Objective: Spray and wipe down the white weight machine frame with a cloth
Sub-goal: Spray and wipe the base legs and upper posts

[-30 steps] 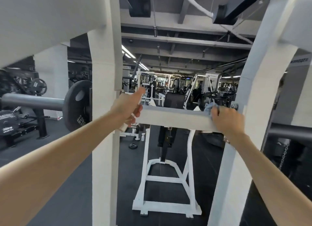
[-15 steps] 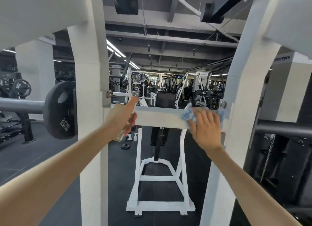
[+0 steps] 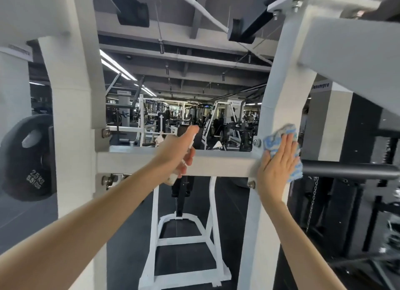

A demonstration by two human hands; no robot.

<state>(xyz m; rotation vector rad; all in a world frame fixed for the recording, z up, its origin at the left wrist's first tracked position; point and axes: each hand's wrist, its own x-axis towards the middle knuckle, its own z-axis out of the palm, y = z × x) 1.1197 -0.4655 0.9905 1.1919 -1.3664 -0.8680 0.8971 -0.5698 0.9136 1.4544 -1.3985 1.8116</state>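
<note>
The white weight machine frame [image 3: 218,163] fills the view: two uprights joined by a horizontal crossbar at chest height. My right hand [image 3: 278,164] lies flat with straight fingers, pressing a blue-and-white cloth [image 3: 273,142] against the right upright where the crossbar meets it. My left hand [image 3: 178,151] is in front of the crossbar's middle, curled round a small clear spray bottle [image 3: 172,178], with the index finger stretched forward. Most of the bottle is hidden by the hand.
A black 2.5 kg plate [image 3: 28,157] hangs on a bar at the left. A dark horizontal bar [image 3: 348,170] juts out right of the upright, with a chain [image 3: 312,203] below. A white stand [image 3: 181,242] sits on the dark floor ahead. More gym machines fill the background.
My right hand slid the cloth rightward along the crossbar onto the right upright and turned upright. My left hand with the bottle drifted right toward the crossbar's middle. The camera moved closer.
</note>
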